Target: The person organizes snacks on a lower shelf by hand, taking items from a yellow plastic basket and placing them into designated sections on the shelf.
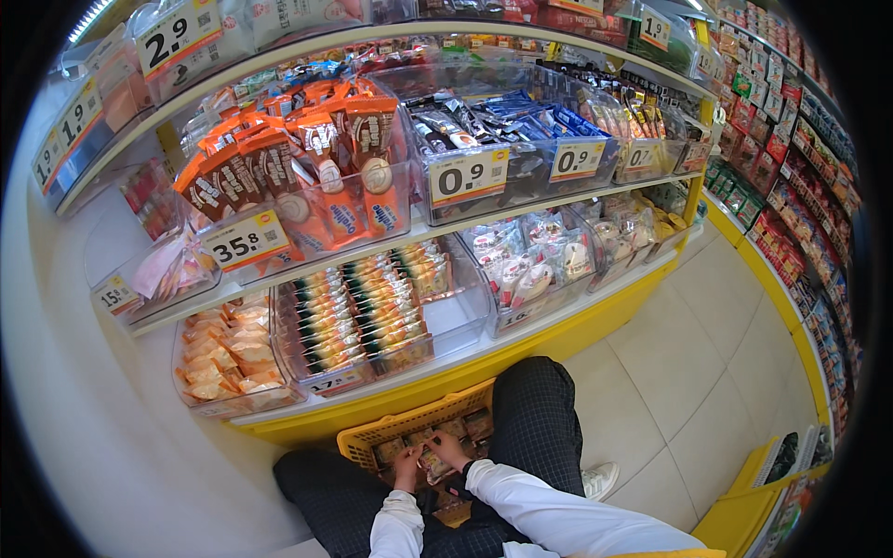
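Observation:
A yellow plastic basket sits on the floor between my knees, against the shelf's base. Inside it lie several wrapped snack packets. Over the basket, my left hand and my right hand come together at one small wrapped packet, pinching it near its upper edge. Part of that packet is hidden by my fingers. Directly above the basket, a clear plastic bin holds rows of upright packets, with a bare stretch of bin floor at its right.
Clear bins of orange Ovaltine packs and dark sachets stand on the middle shelf. Bagged white snacks fill a bin at lower right. Tiled floor runs between this shelf and the stocked right-hand shelves.

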Tool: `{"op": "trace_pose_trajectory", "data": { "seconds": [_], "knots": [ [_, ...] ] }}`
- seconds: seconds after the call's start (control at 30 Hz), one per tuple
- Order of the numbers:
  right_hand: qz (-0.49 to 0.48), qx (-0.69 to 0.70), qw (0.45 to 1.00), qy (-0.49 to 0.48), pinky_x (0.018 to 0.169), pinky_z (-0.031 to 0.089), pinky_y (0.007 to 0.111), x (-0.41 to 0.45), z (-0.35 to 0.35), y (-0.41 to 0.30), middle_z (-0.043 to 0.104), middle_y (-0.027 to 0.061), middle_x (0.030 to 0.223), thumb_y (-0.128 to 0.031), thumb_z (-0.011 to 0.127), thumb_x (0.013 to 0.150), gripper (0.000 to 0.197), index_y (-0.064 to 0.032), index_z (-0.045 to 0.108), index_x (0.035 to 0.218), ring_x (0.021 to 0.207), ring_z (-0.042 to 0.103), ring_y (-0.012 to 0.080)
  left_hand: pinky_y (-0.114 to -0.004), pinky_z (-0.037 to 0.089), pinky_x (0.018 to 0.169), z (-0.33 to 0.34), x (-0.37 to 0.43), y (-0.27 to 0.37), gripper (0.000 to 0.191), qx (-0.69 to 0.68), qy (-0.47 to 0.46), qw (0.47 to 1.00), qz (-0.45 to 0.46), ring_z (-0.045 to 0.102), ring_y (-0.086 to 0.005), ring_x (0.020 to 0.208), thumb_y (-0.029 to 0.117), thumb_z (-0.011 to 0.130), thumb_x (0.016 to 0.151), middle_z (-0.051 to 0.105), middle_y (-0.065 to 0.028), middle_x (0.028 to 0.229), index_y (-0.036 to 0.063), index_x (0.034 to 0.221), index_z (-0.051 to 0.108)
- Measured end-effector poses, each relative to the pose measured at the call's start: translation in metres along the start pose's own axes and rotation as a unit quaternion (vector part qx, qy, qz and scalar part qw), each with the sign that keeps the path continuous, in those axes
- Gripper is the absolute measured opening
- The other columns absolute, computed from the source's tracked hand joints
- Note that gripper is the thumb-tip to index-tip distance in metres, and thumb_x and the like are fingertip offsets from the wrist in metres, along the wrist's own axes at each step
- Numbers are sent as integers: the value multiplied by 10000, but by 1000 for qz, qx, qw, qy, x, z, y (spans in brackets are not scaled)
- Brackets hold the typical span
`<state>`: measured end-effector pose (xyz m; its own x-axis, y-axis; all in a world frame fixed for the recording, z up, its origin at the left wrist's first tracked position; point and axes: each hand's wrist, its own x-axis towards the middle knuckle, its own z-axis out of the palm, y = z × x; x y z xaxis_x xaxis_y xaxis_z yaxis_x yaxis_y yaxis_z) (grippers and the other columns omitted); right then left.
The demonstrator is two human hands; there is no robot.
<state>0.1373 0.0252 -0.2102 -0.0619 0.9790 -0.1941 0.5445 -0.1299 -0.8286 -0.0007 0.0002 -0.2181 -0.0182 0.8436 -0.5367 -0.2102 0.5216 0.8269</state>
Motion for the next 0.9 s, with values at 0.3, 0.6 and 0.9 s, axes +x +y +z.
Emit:
{"op": "trace_pose_trajectory", "data": {
  "seconds": [0.3,0.6,0.9],
  "knots": [
    [91,126,988,-17,800,405,344,6,13,16,507,244,1047,-443,598,703,694,101,433,1101,960,514,302,-267,374,481,5,-2,8,189,-15,85,996,16,464,-123,552,217,609,763,507,-29,666,37,791,555],
    [69,164,984,-14,676,432,320,0,2,-1,576,173,904,-401,604,714,565,74,510,1007,759,571,255,-258,343,468,-1,0,-1,196,-57,83,995,-19,399,-89,541,226,623,751,437,15,606,64,721,517],
    [46,139,989,-31,727,424,333,0,7,-4,579,177,920,-403,623,691,524,34,548,969,849,562,275,-259,345,458,-8,7,-6,138,-48,115,990,65,411,-98,501,149,600,764,435,-15,614,38,757,518]
  ]
}}
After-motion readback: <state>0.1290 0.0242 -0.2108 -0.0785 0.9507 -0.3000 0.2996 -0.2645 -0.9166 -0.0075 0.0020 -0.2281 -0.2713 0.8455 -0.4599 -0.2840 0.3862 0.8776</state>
